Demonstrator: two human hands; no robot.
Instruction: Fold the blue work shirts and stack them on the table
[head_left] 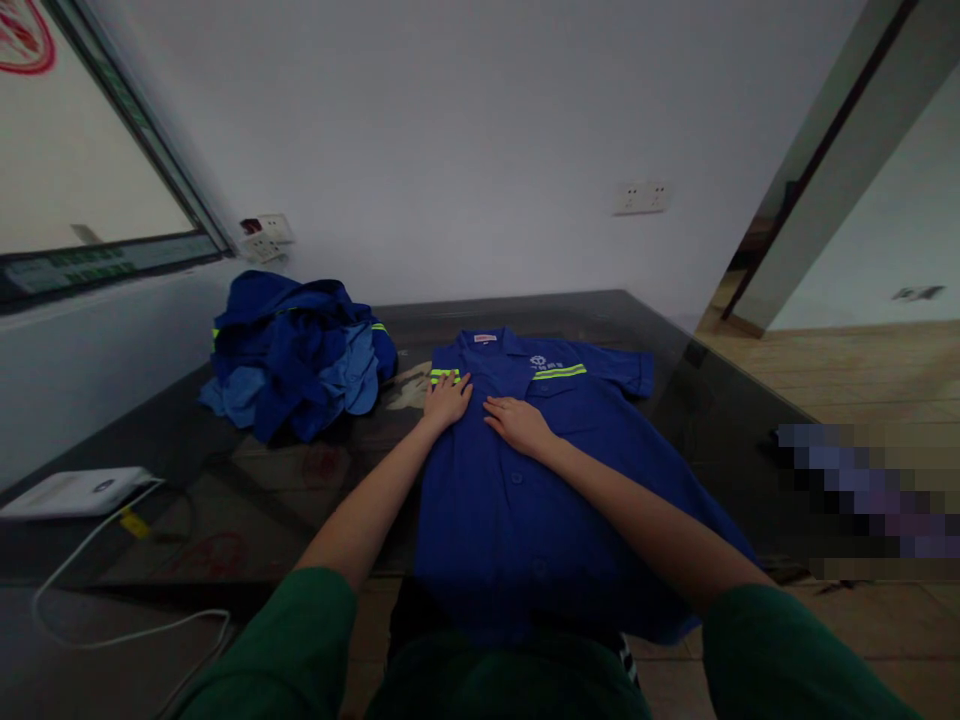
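A blue short-sleeved work shirt with yellow reflective strips and a white chest logo lies front up, its collar toward the wall and its hem hanging over the near table edge. Flat on its left chest side, by a yellow strip, rests my left hand with fingers spread. My right hand lies on the shirt front near the button line, fingers stretched out and holding nothing. The sleeve at the right is laid out; the left side of the shirt appears folded in or tucked under.
A heap of blue garments sits at the back left of the dark glossy table. A white box-like device with a cable lies at the left edge. Wall sockets are behind; a blurred-out patch covers the right side.
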